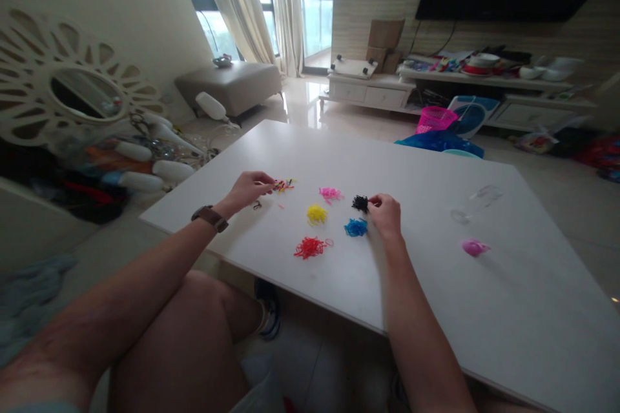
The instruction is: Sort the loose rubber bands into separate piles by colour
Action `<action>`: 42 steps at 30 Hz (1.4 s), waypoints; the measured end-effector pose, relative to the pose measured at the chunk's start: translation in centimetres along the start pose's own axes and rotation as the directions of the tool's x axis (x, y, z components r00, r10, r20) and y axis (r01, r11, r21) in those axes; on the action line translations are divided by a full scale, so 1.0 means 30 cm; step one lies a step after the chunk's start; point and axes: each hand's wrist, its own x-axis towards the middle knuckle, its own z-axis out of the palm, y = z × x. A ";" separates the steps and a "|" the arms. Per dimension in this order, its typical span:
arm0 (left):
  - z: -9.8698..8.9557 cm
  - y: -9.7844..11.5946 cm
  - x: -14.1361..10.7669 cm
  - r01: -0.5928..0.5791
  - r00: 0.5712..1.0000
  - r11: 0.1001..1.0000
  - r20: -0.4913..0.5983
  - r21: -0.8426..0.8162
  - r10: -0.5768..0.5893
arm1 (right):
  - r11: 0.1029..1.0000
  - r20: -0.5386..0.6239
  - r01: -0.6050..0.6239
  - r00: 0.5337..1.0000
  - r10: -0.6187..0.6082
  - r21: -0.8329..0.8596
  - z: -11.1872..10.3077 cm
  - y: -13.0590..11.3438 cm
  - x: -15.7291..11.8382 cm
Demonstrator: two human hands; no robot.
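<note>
My left hand (252,188), with a dark watch on its wrist, reaches to a small mixed-colour pile of rubber bands (285,185). Its fingertips are pinched together at the pile's near edge; what lies between them is too small to make out. At the right side of the black rubber bands (360,202), my right hand (386,214) has thumb and finger closed on the edge of the heap. Sorted by colour around these lie pink rubber bands (330,193), yellow rubber bands (316,214), blue rubber bands (356,227) and red rubber bands (310,247).
On the white table (436,310), a pink object (475,247) and a clear plastic container (485,195) lie to the right. A few stray bands sit below my left hand. Beyond the table's far edge are a pink basket (436,119) and a blue bag (426,141).
</note>
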 end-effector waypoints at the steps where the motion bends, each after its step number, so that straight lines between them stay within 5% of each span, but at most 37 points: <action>1: -0.027 -0.018 0.003 0.042 0.998 0.999 -0.047 -0.005 -0.042 | 1.000 0.006 -0.005 1.000 0.005 -0.020 0.003 0.001 -0.001; 4: -0.093 -0.062 -0.003 0.137 0.984 0.991 -0.116 0.009 -0.135 | 0.999 0.005 -0.005 1.000 0.006 -0.051 0.007 -0.005 -0.004; 8: -0.137 -0.103 -0.028 0.221 0.974 0.973 -0.070 0.070 -0.216 | 0.999 -0.013 -0.015 1.000 0.015 -0.035 0.002 -0.013 -0.004; 22: -0.156 -0.221 -0.004 0.207 0.968 0.917 0.067 0.341 -0.243 | 0.998 -0.048 -0.033 0.998 0.036 0.046 -0.009 -0.035 -0.003; 34: -0.140 -0.256 0.019 0.120 0.988 0.876 0.033 0.467 -0.152 | 0.996 -0.022 -0.085 0.996 0.085 0.014 -0.021 -0.066 -0.015; 42: -0.133 -0.227 0.029 0.081 0.995 0.945 -0.076 0.318 -0.059 | 0.998 -0.040 -0.043 0.998 0.045 0.043 -0.009 -0.060 -0.016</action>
